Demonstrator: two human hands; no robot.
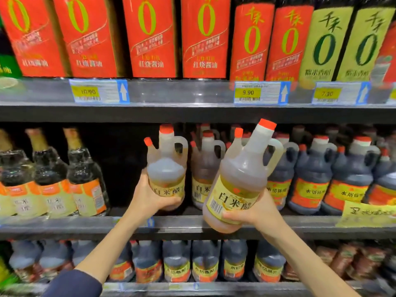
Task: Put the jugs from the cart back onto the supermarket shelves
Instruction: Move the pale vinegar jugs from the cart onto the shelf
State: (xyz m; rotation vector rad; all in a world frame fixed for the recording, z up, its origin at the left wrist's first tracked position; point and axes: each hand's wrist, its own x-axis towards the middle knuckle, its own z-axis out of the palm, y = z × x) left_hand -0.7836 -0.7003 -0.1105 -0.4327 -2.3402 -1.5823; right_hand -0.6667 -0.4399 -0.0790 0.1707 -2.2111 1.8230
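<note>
Two pale jugs with red caps and yellow labels, one in each grip. The left grip is wrapped around the lower body of the left jug, thumb across the label. That jug is upright, inside the middle shelf, in the dark gap just left of a shelved pale jug. Can't tell if its base touches the shelf board. The right grip clasps the right jug low on its label, fingers curled under the barcode side. This jug is tilted, cap leaning right, held in front of the shelf, its base overlapping the shelf's front edge.

Dark jugs with orange labels fill the middle shelf to the right, glass bottles stand on its left. A yellow handwritten sign hangs at the right edge. Red-label bottles stand on the upper shelf, price tags below them. More dark jugs, lower shelf. Dark blue sleeve on the left arm.
</note>
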